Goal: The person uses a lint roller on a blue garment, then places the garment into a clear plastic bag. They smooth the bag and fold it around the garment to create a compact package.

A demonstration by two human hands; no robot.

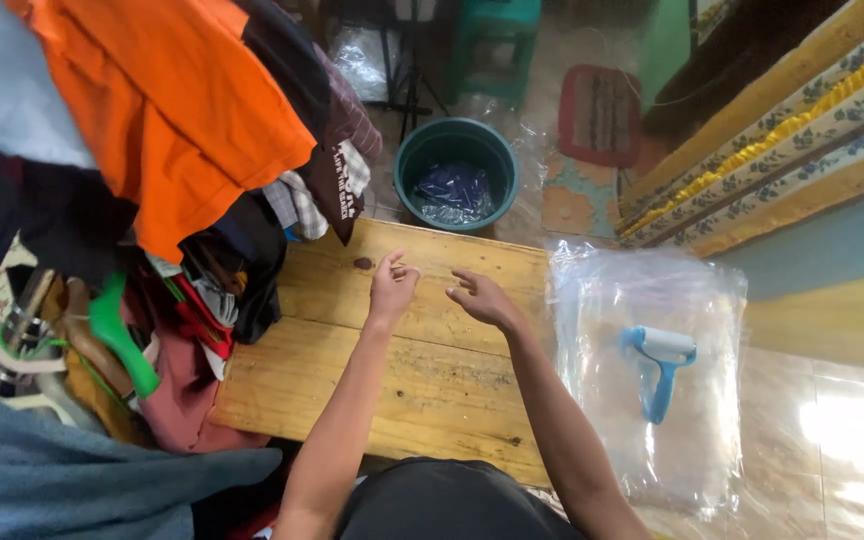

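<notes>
1. Worktop (422, 390) of pale wooden planks lies under both hands, its surface bare where the forearms cross it.
2. Left hand (392, 285) hovers over the far part of the worktop with its fingers (399, 268) curled in and the tips pressed together as if pinching; anything between them is too small to tell.
3. Right hand (482, 298) is just beside the left one, palm down, fingers loosely spread and pointing towards it; it holds nothing.
4. A small dark spot (363, 263) sits on the wood near the left hand.
5. Clothes pile (202, 180), with an orange garment (172, 110) on top, covers the left end of the worktop and hangs over its edge.
6. A green hanger (122, 340) pokes out low in the pile.
7. Right of the worktop, a stack of clear plastic bags (642, 430) lies on the tiled floor, and a blue-handled lint roller (664, 365) rests on it.
8. Beyond the worktop's far edge stands a round teal tub (457, 175) with crumpled plastic inside.
</notes>
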